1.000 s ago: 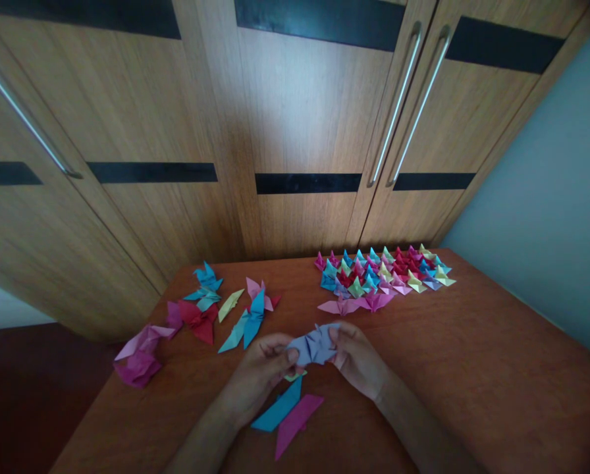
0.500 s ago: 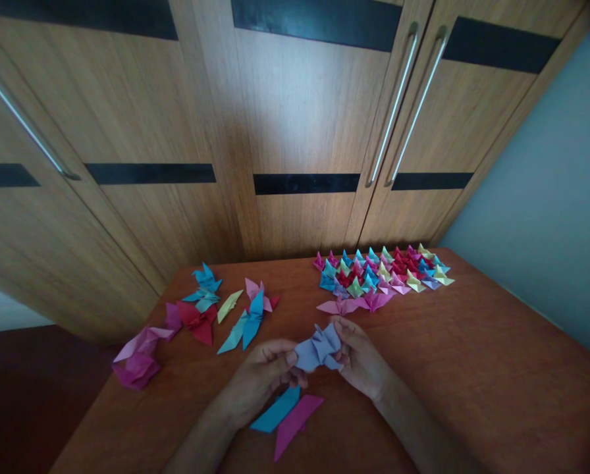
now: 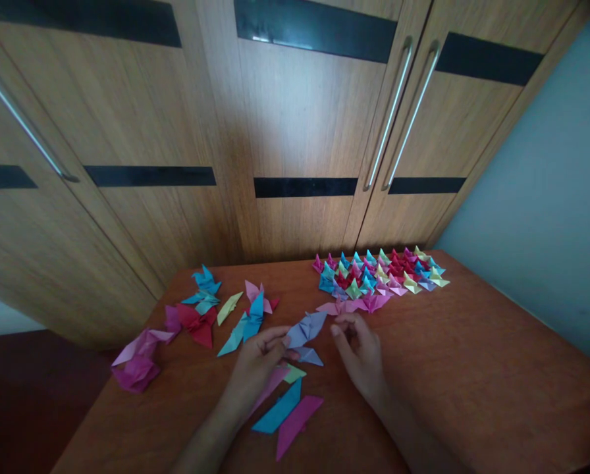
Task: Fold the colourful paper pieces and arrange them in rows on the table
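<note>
My left hand [image 3: 261, 359] pinches a lavender folded origami paper [image 3: 307, 328] by its left edge. The paper has pointed ends, and a second lavender flap [image 3: 309, 356] shows just below it. To the right, my right hand [image 3: 358, 352] is apart from the paper, its fingers curled and thumb separate, with nothing visible in them. Beneath my left hand lie folded paper strips: a blue one [image 3: 278, 409], a magenta one [image 3: 299, 424], a pink one [image 3: 270, 388] partly hidden by the hand, and a green one [image 3: 295, 374].
Many-coloured folded paper pieces [image 3: 369, 280] stand in tight rows at the table's back right, with pink pieces [image 3: 338, 307] in front. Loose folded papers, including a red one [image 3: 199, 322] and a magenta one [image 3: 135, 374], lie left. A wooden cabinet [image 3: 305, 224] borders the table [image 3: 448, 382].
My right hand has let go of the lavender paper and moved slightly right. The paper now appears turned and flatter in my left hand, uncovering the green and pink strips below.
</note>
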`<state>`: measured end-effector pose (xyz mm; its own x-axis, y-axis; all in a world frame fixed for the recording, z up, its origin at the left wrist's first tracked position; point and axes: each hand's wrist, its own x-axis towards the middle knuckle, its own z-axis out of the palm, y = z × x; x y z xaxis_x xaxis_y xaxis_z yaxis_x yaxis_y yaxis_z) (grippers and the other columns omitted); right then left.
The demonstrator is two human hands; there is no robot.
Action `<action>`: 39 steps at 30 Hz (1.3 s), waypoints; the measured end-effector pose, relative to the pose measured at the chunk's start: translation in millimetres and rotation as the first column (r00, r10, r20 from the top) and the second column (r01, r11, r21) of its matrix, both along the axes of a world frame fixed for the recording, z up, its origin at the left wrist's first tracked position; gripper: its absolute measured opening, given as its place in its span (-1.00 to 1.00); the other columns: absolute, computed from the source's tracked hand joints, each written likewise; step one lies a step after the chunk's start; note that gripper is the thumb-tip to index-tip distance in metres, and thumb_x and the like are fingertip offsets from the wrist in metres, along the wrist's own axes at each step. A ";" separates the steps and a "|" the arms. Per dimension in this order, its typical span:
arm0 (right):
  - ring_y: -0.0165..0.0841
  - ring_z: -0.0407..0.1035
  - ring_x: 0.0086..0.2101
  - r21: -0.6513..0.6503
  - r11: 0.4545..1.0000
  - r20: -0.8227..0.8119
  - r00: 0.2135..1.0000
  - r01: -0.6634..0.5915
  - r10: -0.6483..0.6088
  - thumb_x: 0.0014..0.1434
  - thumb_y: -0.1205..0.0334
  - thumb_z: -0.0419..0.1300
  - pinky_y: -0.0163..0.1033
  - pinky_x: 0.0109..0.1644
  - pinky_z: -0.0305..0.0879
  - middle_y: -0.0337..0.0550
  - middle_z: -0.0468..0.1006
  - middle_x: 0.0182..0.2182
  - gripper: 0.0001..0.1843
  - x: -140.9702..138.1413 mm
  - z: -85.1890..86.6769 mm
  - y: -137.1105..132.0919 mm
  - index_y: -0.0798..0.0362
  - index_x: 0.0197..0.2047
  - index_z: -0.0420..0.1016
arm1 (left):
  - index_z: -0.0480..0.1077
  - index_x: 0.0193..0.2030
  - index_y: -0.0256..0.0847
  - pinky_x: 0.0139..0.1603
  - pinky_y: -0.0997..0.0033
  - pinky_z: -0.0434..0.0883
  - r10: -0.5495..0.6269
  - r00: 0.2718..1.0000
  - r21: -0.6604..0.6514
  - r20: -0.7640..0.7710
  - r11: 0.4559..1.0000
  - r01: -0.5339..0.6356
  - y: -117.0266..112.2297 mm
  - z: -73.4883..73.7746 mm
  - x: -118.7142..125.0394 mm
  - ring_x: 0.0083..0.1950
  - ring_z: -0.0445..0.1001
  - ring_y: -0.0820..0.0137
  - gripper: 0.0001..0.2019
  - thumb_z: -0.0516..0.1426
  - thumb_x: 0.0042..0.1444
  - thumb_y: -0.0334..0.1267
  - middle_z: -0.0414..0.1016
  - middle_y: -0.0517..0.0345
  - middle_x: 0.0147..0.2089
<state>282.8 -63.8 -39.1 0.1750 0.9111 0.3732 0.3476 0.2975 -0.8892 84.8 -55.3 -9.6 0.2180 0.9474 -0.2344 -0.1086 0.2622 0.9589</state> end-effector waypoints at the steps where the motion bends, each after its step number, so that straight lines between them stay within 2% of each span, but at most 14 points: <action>1: -0.42 0.28 -0.50 0.010 0.999 0.045 0.998 -0.039 0.038 0.17 0.15 0.16 -0.33 -0.43 0.16 -0.28 0.42 -0.51 -0.88 -2.2 0.0 -2.1 -0.01 -0.24 0.38 | 0.49 -0.13 -0.28 -0.34 0.47 0.36 0.003 1.000 0.006 -0.003 1.000 -0.002 0.4 -2.1 0.2 -0.34 0.52 0.35 -0.71 0.22 0.00 -0.21 0.59 0.08 -0.36; 3: -0.42 0.29 -0.51 0.007 0.991 0.123 0.983 -0.136 0.134 0.16 0.17 0.16 -0.34 -0.44 0.15 -0.27 0.42 -0.51 -0.90 -6.5 -1.0 -4.2 -0.01 -0.26 0.40 | 0.48 -0.12 -0.29 -0.34 0.47 0.36 -0.015 1.000 0.006 0.014 1.000 0.015 0.9 -6.6 1.2 -0.35 0.51 0.35 -0.69 0.23 -0.01 -0.21 0.59 0.08 -0.36; 5: -0.43 0.25 -0.54 0.011 0.984 0.184 0.968 -0.176 0.171 0.16 0.17 0.16 -0.34 -0.46 0.11 -0.28 0.39 -0.55 -0.89 -9.8 -2.8 -4.2 0.00 -0.37 0.40 | 0.48 -0.12 -0.29 -0.35 0.45 0.36 -0.049 0.998 -0.007 0.038 0.999 0.049 0.8 -10.1 2.8 -0.35 0.51 0.33 -0.68 0.23 -0.02 -0.19 0.59 0.06 -0.35; 9: -0.45 0.20 -0.56 0.039 0.992 0.257 0.961 -0.120 0.107 0.18 0.19 0.12 -0.33 -0.48 0.05 -0.29 0.31 -0.59 -0.77 -11.4 -5.0 -2.0 0.01 -0.51 0.32 | 0.48 -0.13 -0.24 -0.30 0.40 0.38 -0.047 0.995 -0.012 0.087 0.999 0.048 -0.3 -10.7 4.5 -0.33 0.51 0.32 -0.67 0.26 -0.05 -0.16 0.57 0.07 -0.30; 13: -0.44 0.19 -0.57 0.108 0.993 0.272 0.962 -0.037 0.006 0.17 0.17 0.13 -0.32 -0.47 0.05 -0.29 0.31 -0.60 -0.77 -6.6 -4.4 0.9 -0.01 -0.51 0.34 | 0.49 -0.20 -0.23 -0.35 0.44 0.34 0.045 0.999 0.018 0.019 0.999 -0.046 -1.3 -3.2 2.5 -0.36 0.48 0.34 -0.71 0.25 -0.04 -0.12 0.54 0.13 -0.37; 17: -0.41 0.26 -0.55 0.162 0.986 0.311 0.946 0.038 -0.088 0.14 0.18 0.17 -0.32 -0.44 0.09 -0.24 0.39 -0.57 -0.84 5.8 -1.8 1.5 -0.01 -0.46 0.40 | 0.50 -0.22 -0.24 -0.36 0.45 0.33 0.021 0.999 0.044 -0.024 0.999 -0.020 -1.4 -0.2 0.9 -0.36 0.45 0.36 -0.71 0.22 -0.01 -0.09 0.55 0.09 -0.37; 21: -0.41 0.31 -0.53 0.223 0.955 0.453 0.846 0.197 -0.280 0.17 0.15 0.14 -0.33 -0.41 0.14 -0.19 0.46 -0.53 -0.83 37.0 5.0 -3.2 0.03 -0.40 0.42 | 0.49 -0.23 -0.26 -0.34 0.45 0.33 -0.030 0.998 0.015 0.060 0.999 0.029 -0.4 -4.7 1.1 -0.38 0.42 0.39 -0.69 0.25 -0.04 -0.08 0.54 0.07 -0.37; 25: -0.41 0.34 -0.55 0.258 0.882 0.527 0.707 0.395 -0.471 0.19 0.03 0.07 -0.34 -0.43 0.17 -0.16 0.49 -0.54 -0.71 91.8 11.2 -6.6 0.06 -0.38 0.44 | 0.49 -0.24 -0.26 -0.35 0.47 0.32 -0.040 0.996 0.000 0.079 0.999 0.040 -0.3 -6.1 2.0 -0.37 0.41 0.40 -0.71 0.25 -0.04 -0.09 0.53 0.08 -0.38; 28: -0.37 0.38 -0.55 0.242 0.830 0.610 0.586 0.501 -0.532 0.18 -0.01 0.05 -0.33 -0.47 0.13 -0.12 0.55 -0.50 -0.67 135.1 8.2 -5.1 0.07 -0.32 0.46 | 0.49 -0.26 -0.26 -0.38 0.48 0.31 -0.043 0.996 -0.006 0.083 0.999 0.044 -0.7 -7.4 2.4 -0.38 0.40 0.40 -0.70 0.27 -0.06 -0.09 0.53 0.08 -0.39; 30: -0.33 0.41 -0.53 0.221 0.809 0.654 0.532 0.545 -0.538 0.17 -0.01 0.05 -0.33 -0.49 0.09 -0.11 0.56 -0.49 -0.67 156.8 1.4 -2.8 0.06 -0.30 0.48 | 0.49 -0.25 -0.26 -0.36 0.48 0.32 -0.065 0.993 -0.004 0.094 0.998 0.066 -0.7 -9.9 2.3 -0.37 0.41 0.40 -0.71 0.27 -0.05 -0.10 0.54 0.07 -0.38; 33: -0.32 0.41 -0.51 0.154 0.807 0.714 0.500 0.570 -0.489 0.16 0.02 0.07 -0.33 -0.51 0.04 -0.12 0.57 -0.47 -0.71 173.7 -12.2 1.5 0.05 -0.29 0.49 | 0.49 -0.24 -0.26 -0.31 0.46 0.33 -0.086 0.993 0.018 0.077 0.996 0.085 -0.1 -14.3 1.5 -0.34 0.43 0.38 -0.73 0.25 -0.02 -0.11 0.55 0.06 -0.36; 39: -0.37 0.38 -0.52 0.073 0.812 0.796 0.456 0.579 -0.397 0.17 0.08 0.11 -0.34 -0.52 -0.06 -0.16 0.58 -0.42 -0.78 172.3 -26.9 12.4 0.00 -0.24 0.49 | 0.50 -0.25 -0.26 -0.34 0.47 0.32 -0.093 0.995 0.029 0.047 0.995 0.092 1.0 -17.4 0.9 -0.35 0.43 0.38 -0.72 0.25 -0.03 -0.10 0.55 0.05 -0.36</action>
